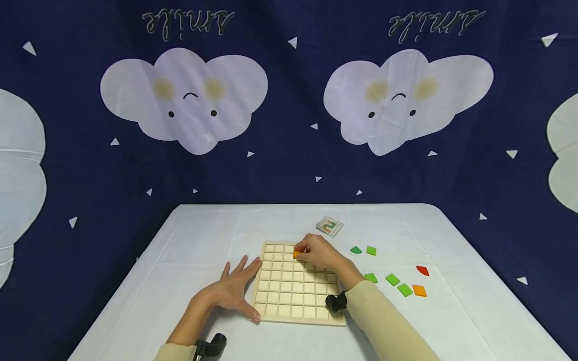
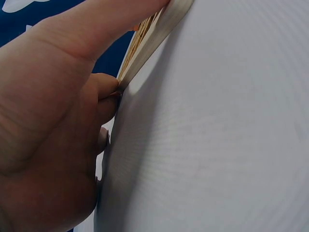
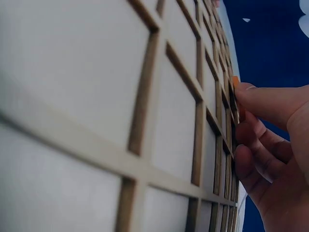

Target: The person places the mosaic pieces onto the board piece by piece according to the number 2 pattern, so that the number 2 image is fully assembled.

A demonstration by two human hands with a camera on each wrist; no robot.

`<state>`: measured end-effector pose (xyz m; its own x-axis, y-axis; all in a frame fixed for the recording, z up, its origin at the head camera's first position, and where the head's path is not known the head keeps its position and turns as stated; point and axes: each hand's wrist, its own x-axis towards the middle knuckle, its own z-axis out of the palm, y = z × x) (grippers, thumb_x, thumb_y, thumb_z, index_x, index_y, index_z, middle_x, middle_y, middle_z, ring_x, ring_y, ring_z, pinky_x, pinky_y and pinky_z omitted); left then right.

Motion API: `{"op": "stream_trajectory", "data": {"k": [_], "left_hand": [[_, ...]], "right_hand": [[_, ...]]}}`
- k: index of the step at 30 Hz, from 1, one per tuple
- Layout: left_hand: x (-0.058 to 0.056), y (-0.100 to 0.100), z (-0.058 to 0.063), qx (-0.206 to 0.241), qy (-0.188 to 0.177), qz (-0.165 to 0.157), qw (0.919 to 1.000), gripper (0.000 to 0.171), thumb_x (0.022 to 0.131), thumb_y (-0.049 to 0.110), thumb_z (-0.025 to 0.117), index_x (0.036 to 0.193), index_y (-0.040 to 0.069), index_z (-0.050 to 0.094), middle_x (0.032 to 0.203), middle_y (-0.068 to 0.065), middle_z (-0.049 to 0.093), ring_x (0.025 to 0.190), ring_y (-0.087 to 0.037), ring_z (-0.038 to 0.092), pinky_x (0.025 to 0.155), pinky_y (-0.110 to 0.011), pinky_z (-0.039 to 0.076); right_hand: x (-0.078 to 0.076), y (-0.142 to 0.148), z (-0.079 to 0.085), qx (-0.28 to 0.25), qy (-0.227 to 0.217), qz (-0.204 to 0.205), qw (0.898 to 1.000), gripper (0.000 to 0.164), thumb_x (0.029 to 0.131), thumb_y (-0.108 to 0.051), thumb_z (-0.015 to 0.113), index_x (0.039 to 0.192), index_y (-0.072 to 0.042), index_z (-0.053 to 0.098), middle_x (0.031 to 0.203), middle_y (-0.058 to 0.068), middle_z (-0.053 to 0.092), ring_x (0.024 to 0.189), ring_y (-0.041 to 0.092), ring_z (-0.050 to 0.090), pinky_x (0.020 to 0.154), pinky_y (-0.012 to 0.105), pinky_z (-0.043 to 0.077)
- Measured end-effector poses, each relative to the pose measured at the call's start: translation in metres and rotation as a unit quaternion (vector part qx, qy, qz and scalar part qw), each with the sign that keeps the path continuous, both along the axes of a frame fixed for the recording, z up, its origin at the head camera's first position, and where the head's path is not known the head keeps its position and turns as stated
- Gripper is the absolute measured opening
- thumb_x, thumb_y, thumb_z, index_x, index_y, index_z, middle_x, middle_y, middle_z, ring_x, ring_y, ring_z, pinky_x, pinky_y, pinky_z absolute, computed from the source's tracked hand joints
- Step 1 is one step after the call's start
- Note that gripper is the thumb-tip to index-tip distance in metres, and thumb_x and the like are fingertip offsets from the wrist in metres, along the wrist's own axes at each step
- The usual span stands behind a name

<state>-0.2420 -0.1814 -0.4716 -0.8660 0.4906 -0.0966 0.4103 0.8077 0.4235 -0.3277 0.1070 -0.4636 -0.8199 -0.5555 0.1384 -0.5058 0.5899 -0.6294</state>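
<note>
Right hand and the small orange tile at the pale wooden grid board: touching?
Touching: the head view shows the right hand pinching the small orange tile between thumb and fingers.

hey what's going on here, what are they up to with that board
A person's right hand pinches an orange tile at the far row of a wooden grid board, while the left hand rests spread against its left side. Green tiles, a red tile and another orange tile lie to the right.
</note>
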Motion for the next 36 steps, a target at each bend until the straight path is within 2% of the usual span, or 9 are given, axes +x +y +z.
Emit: {"op": "stream_trajectory", "data": {"k": [7,13,18,27,36], "left_hand": [[-0.001,0.0,0.0,-0.001,-0.005,0.0,1.0,0.143,0.041,0.073,0.08,0.154,0.012,0.02,0.159,-0.003,0.016,0.145,-0.033,0.001,0.108,-0.063,-0.009],[-0.001,0.001,-0.001,-0.001,-0.011,-0.003,0.9999,0.142,0.042,0.074,0.08,0.155,0.012,0.019,0.159,-0.003,0.016,0.145,-0.033,0.0,0.108,-0.063,-0.01],[0.0,0.0,0.002,-0.005,-0.015,-0.002,0.9999,0.142,0.043,0.073,0.08,0.155,0.012,0.018,0.159,-0.002,0.014,0.145,-0.032,-0.001,0.108,-0.063,-0.01],[-0.002,-0.002,0.003,-0.005,-0.009,-0.01,0.9999,0.141,0.045,0.072,0.081,0.155,0.013,0.016,0.16,-0.003,0.013,0.145,-0.032,-0.001,0.108,-0.062,-0.011],[-0.001,-0.002,0.004,-0.004,-0.008,-0.011,0.9999,0.141,0.045,0.073,0.08,0.155,0.011,0.018,0.16,-0.004,0.014,0.145,-0.033,0.0,0.108,-0.064,-0.009]], "right_hand": [[-0.001,-0.009,-0.001,0.013,0.018,0.002,1.0,0.024,0.087,-0.015,0.072,0.109,-0.006,0.073,0.098,-0.002,0.064,0.085,0.012,0.058,0.072,0.025,0.051],[-0.002,-0.016,-0.003,0.019,0.008,0.003,1.0,0.027,0.087,-0.017,0.073,0.111,-0.006,0.072,0.102,0.0,0.065,0.088,0.012,0.06,0.073,0.025,0.052],[-0.002,-0.023,-0.003,0.021,0.01,0.013,1.0,0.022,0.087,-0.015,0.073,0.108,-0.007,0.074,0.103,0.0,0.066,0.089,0.011,0.06,0.074,0.024,0.052],[0.0,-0.026,-0.001,0.035,0.035,0.006,0.999,0.02,0.085,-0.017,0.074,0.104,-0.01,0.076,0.092,-0.007,0.062,0.083,0.008,0.056,0.071,0.024,0.05],[0.002,-0.026,0.001,0.033,0.031,0.009,0.999,0.02,0.085,-0.017,0.075,0.103,-0.009,0.076,0.091,-0.005,0.061,0.08,0.008,0.056,0.07,0.023,0.051]]}}
